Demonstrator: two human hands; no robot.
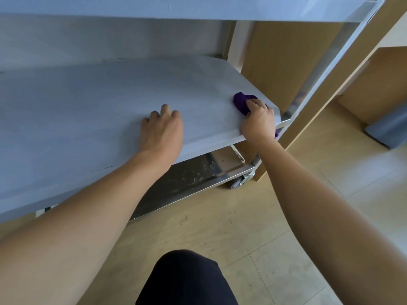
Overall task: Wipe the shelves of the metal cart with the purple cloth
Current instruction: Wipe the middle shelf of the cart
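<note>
1. The right grip [258, 122] is clenched round the purple cloth [241, 102]. The fingers curl over the top of it and the thumb side presses in from the near edge.
2. The cloth is bunched into a wad. It sits on the middle shelf [88, 106] of the metal cart [330, 69], right at the front right corner. Most of it pokes out beyond the knuckles, and a small scrap shows below the wrist, at the shelf's lip.
3. The left grip [163, 128] is released and holds nothing. It lies palm down on the same shelf, fingers a little bent, with the tips touching the metal. It is near the front edge and well apart from the cloth.
4. Both forearms are bare and reach in from the near side over the shelf's front edge.
5. The top shelf [176, 5] runs overhead, and only its underside and front rim are in sight.
6. The bottom shelf [198, 172] shows below the middle one. It is shiny, with mottled marks across it.
7. A caster wheel [236, 184] stands under the cart's right front corner on the pale tiled floor [220, 227].
8. A wooden panel [286, 51] stands just beyond the cart on the right.
9. A knee in dark cloth [187, 278] fills the bottom middle of the view.
</note>
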